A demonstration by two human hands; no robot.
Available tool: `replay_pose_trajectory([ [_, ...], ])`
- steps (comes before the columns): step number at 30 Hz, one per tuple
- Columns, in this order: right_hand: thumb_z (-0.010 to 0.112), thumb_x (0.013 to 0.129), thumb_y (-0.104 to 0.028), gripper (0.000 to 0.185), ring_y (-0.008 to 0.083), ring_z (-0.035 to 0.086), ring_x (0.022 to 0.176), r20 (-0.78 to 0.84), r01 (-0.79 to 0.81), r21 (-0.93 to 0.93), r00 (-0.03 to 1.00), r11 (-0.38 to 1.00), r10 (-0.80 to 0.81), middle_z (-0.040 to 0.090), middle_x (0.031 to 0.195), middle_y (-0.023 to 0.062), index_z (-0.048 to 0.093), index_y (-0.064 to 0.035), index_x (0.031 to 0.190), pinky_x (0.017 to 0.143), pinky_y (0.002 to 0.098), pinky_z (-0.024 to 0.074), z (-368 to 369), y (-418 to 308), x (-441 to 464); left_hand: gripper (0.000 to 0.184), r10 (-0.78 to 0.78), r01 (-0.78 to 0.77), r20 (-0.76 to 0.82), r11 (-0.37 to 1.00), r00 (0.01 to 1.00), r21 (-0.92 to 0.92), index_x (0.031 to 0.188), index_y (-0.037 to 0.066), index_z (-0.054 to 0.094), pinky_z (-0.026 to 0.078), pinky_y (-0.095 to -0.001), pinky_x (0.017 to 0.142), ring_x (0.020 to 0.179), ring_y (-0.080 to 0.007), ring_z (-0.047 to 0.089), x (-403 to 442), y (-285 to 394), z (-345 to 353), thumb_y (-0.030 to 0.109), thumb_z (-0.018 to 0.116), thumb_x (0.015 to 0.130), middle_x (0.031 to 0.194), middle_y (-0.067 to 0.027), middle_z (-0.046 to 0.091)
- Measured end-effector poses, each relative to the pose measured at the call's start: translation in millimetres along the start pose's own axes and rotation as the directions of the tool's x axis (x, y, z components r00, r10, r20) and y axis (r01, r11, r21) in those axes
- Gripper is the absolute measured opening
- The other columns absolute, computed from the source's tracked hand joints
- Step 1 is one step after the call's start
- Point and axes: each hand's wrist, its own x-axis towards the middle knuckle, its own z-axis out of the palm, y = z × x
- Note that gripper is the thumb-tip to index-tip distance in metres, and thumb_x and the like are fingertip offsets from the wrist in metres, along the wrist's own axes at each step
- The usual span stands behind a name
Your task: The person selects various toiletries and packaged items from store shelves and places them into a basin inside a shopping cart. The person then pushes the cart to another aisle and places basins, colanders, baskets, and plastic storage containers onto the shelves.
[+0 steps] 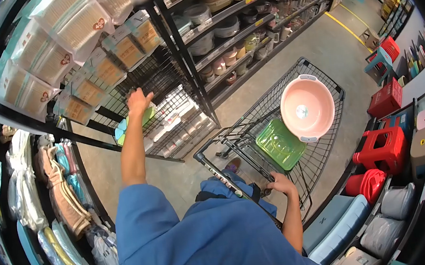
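My left arm stretches out to a black wire rack (157,78), and my left hand (139,101) is over its mesh with the thumb apart from the fingers. Its fingertips are partly hidden, and nothing is plainly held. Just below that hand is a green package (148,114), with a light-blue and green one (122,131) farther left. My right hand (282,183) is wrapped around the near side of a shopping cart (323,165). Inside the cart lie a pink basin (299,95) with grey handles and a green plastic tray or lid (281,145).
Packs of cotton swabs (75,30) hang above the rack. Shelves of food containers (227,27) stand ahead. On the right are red stools (383,151), buckets (367,184) and blue storage boxes (336,228); towels (63,192) hang at left. Grey floor (317,44) runs beyond the cart.
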Motion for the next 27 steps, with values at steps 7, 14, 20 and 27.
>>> replay_pose_trajectory([
  [7,0.071,0.063,-0.021,0.053,0.0334,0.059,0.098,0.045,-0.017,-0.101,0.999,0.995,0.021,0.064,0.104,0.0229,0.058,0.0047,0.107,0.087,0.0362,0.0449,-2,0,7,0.027,0.602,-0.679,-0.337,0.534,0.724,-0.504,0.101,0.003,0.065,0.048,-0.0396,0.084,0.096,-0.0327,0.059,-98,129,-55,0.022,0.067,0.081,0.099,-0.0168,0.064],
  [14,0.068,0.065,-0.035,0.078,0.0376,0.054,0.114,0.104,0.023,-0.226,0.995,0.974,0.0,0.056,0.12,0.0296,0.048,0.0098,0.125,0.094,0.0393,0.0432,-1,4,13,0.029,0.857,-0.745,-0.281,0.162,0.431,-0.648,0.101,0.001,0.061,0.045,-0.0419,0.086,0.097,-0.0347,0.057,-237,237,19,0.017,0.07,0.079,0.104,-0.0162,0.062],
  [20,0.068,0.064,-0.036,0.071,0.037,0.058,0.106,-0.041,0.068,-0.248,0.996,0.966,-0.08,0.06,0.113,0.0291,0.054,0.0026,0.123,0.091,0.0388,0.0451,8,17,15,0.044,0.959,-0.722,-0.073,0.154,0.273,-0.675,0.117,-0.001,0.055,0.042,-0.043,0.093,0.109,-0.0369,0.052,-289,271,44,0.021,0.067,0.081,0.115,-0.0198,0.057],
  [27,0.069,0.062,-0.025,0.061,0.0339,0.062,0.097,-0.006,0.099,-0.196,0.995,0.976,-0.102,0.064,0.108,0.0223,0.06,-0.003,0.118,0.087,0.0392,0.0466,10,25,22,0.045,0.966,-0.63,0.23,0.254,0.123,-0.733,0.11,0.005,0.062,0.049,-0.0431,0.081,0.094,-0.0368,0.062,-290,270,102,0.043,0.053,0.088,0.099,-0.0198,0.065],
])
